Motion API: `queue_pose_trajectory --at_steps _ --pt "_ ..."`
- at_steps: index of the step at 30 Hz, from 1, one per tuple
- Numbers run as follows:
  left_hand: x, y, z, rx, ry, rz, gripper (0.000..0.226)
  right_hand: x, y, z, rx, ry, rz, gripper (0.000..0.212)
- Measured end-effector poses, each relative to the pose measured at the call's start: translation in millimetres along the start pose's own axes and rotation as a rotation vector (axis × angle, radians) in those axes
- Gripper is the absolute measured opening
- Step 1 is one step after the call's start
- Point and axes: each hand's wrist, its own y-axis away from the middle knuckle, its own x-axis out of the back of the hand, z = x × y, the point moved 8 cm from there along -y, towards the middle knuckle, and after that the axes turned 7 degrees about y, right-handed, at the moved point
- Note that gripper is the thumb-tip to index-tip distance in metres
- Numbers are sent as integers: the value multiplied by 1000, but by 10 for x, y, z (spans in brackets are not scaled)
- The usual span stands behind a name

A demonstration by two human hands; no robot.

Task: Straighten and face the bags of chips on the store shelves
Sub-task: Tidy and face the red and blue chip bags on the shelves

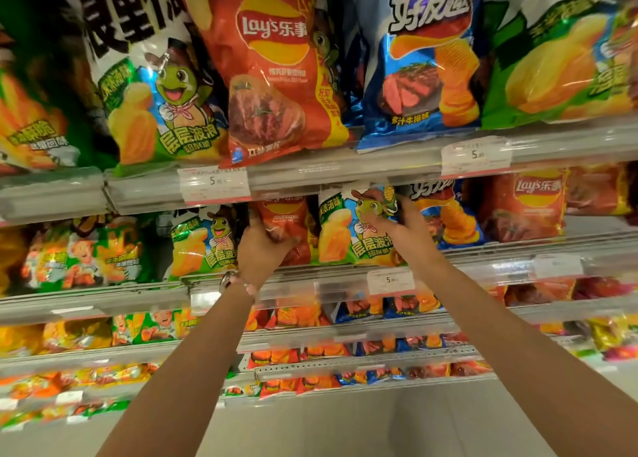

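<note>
Currently both hands on second shelf (345,270) from top. Left hand (262,246) curled round edge of red Lay's bag (288,223); right hand (397,227) fingers gripping upper right of green turtle bag (348,235) just beside it. Bags likely light, air-puffed, glossy film, so slippery; contents fragile. Judgement: hold at side seams or top crimp, not belly; nudge, don't squeeze. Bags stand upright, touching, behind price rail.

Three price tags (214,183) (two hands (259,249))
</note>
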Motion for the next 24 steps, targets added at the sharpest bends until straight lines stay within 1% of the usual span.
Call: queue_pose_trajectory --at_steps 5,9,11,14,17,21,24 --pt "307 51 -18 -33 107 61 79 -1 -34 -9 7 75 -6 44" --pt "591 123 -126 -17 139 37 89 -112 -35 -1 5 155 -22 44" --pt "739 181 -165 -17 140 21 89 -241 -14 -16 10 149 -28 37" --pt "954 277 -206 -17 144 47 84 -504 8 -73 22 111 -26 26" --pt "1131 313 -303 3 181 68 89 -820 -42 -96 36 169 -25 22" --pt "1334 407 -360 2 211 101 103 -1141 -165 -47 44 228 1 32" --pt "1415 457 -409 -14 219 94 97 -1315 -235 21 24 218 -12 35"
